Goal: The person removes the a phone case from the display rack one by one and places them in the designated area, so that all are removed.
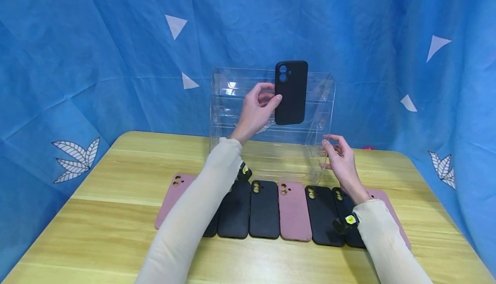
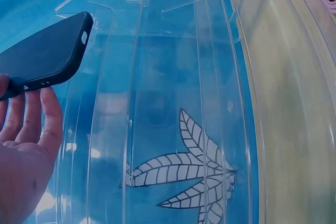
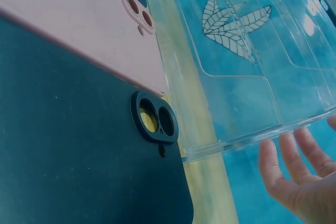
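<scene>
My left hand (image 1: pixel 258 107) pinches a black phone case (image 1: pixel 291 97) by its side edge, thumb over the back and fingers behind. The case stands upright in front of the upper tiers of a clear acrylic display rack (image 1: pixel 267 149). In the left wrist view, the phone case (image 2: pixel 44 51) tilts between thumb and fingers, its bottom edge showing cutouts. Low on the rack's right side is my right hand (image 1: pixel 341 159). The right wrist view shows that hand (image 3: pixel 302 174) with loosely bent fingers, fingertips right at the rack's side panel (image 3: pixel 252 140).
A row of several phone cases lies in front of the rack, among them a pink case (image 1: pixel 294 211) and a black case (image 1: pixel 265 208). My forearms cross over some of them. The wooden table (image 1: pixel 97 215) backs onto a blue curtain (image 1: pixel 128 60).
</scene>
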The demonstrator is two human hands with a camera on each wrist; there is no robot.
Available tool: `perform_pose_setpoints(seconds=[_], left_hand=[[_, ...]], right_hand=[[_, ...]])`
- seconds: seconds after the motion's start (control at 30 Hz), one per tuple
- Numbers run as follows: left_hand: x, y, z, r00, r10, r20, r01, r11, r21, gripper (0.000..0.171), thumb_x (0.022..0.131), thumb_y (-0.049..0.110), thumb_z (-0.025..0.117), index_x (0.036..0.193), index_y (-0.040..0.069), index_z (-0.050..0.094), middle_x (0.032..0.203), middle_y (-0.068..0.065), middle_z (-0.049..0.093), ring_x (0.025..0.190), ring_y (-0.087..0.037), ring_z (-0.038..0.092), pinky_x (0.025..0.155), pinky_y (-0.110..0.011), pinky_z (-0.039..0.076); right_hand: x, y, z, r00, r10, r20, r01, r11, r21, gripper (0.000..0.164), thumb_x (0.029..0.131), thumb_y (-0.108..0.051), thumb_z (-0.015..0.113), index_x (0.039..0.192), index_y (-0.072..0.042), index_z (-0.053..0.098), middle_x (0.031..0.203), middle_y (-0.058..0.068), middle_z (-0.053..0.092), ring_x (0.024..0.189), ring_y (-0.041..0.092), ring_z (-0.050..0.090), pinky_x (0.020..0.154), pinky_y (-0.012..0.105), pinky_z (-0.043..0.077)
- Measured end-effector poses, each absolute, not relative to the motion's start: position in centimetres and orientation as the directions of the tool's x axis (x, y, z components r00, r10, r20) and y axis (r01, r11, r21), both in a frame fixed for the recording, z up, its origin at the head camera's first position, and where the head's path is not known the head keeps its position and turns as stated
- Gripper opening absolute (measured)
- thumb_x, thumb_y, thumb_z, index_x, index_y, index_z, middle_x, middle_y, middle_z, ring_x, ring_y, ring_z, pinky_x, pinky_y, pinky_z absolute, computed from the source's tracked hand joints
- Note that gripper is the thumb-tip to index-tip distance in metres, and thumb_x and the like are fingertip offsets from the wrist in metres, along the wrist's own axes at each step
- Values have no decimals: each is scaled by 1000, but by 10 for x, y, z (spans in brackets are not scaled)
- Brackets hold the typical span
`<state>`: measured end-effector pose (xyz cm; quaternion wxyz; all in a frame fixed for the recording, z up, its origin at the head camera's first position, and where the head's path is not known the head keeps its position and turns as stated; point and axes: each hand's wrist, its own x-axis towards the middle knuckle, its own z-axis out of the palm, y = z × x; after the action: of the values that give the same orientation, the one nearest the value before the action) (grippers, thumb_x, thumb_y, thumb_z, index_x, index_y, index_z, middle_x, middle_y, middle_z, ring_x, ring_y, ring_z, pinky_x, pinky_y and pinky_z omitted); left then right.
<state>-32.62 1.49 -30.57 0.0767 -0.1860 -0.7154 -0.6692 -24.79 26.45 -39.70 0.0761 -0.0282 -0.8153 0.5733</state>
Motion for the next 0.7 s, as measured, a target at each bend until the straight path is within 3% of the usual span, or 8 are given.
perform_pose_setpoints(seconds=[0.27,0.7], left_hand=[[-316,8,-308,-924,179,337,345,14,939,34,101,18,66,132,11,58,112,-14,72,89,-22,72,76,-32,60],[-300,-5,-319,-928,189,322,321,-34,946,38,101,15,65,138,16,57,111,-12,68,89,-20,72,71,-38,64]], right_hand=[[-248,264,-397,-987,133,94,-42,352,-935,58,107,-48,45,150,-10,41,133,22,55,96,2,63,72,23,61],[-250,262,-395,-987,131,93,-43,345,-938,58,107,-49,45,150,-11,42,132,22,55,97,4,63,72,24,61]])
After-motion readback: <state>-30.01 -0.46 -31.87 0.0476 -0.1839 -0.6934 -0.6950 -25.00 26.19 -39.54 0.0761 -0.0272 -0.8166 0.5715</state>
